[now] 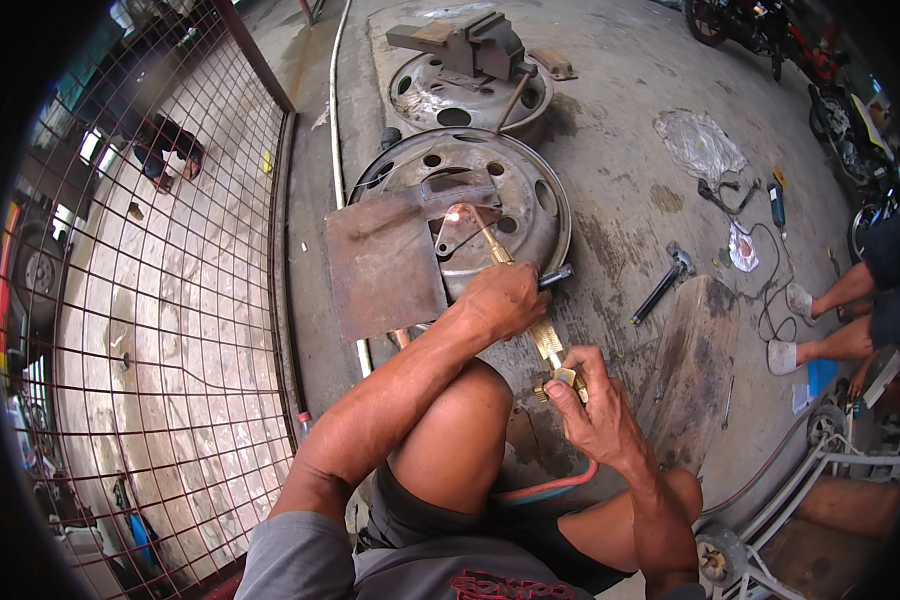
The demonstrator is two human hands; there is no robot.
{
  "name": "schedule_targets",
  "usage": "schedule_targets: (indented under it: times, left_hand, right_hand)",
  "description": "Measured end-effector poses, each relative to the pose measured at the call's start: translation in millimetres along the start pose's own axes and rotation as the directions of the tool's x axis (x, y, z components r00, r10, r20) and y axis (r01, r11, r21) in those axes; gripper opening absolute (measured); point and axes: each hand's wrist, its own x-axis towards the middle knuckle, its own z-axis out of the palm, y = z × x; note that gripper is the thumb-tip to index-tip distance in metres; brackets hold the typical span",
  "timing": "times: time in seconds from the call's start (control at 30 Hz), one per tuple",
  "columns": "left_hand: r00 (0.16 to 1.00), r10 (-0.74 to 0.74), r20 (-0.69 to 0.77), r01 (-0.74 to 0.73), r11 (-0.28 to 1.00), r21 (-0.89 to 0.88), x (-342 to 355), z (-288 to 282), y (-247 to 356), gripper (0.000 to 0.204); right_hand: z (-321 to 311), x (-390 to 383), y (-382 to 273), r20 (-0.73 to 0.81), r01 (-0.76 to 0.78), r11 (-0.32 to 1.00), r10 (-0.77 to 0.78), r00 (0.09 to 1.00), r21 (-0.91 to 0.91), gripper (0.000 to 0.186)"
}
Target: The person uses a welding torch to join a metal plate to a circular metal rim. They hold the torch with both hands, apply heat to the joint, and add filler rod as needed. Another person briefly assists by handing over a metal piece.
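Observation:
A brass gas torch [547, 338] slants up from my lap. My left hand [505, 302] is wrapped around its shaft, and a dark short rod [556, 276] sticks out beside that fist; I cannot tell whether the hand holds it too. My right hand [600, 405] grips the torch's rear end by the valve knobs. The torch tip points at a small metal plate [452, 240], where a spot glows bright orange-white. This plate lies over a steel wheel rim [547, 215], alongside a rusty square sheet [382, 270]. Red and green hoses [560, 485] run below my right hand.
A bench vise [470, 48] sits on another wheel rim [420, 95] beyond. At right lie a hammer [660, 288], a wooden board [698, 370], a plastic sheet [698, 143] and cables. Another person's feet [792, 355] stand farther right. A red mesh fence [180, 250] borders my left.

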Motion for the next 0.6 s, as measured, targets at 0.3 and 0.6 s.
schedule_targets:
  times: [0.3,0.6]
  left_hand:
    - [0.999,0.018,-0.030,-0.017,0.999,0.027,1.5,3.3,-4.8,0.035]
    - [0.996,0.042,-0.081,-0.039,0.999,0.031,2.4,8.1,-8.7,0.038]
  right_hand:
    - [1.8,1.7,1.6,-0.005,0.021,1.000,-0.021,1.000,0.006,0.040]
    - [2.0,0.6,2.2,-0.004,-0.001,1.000,0.001,1.000,0.010,0.041]
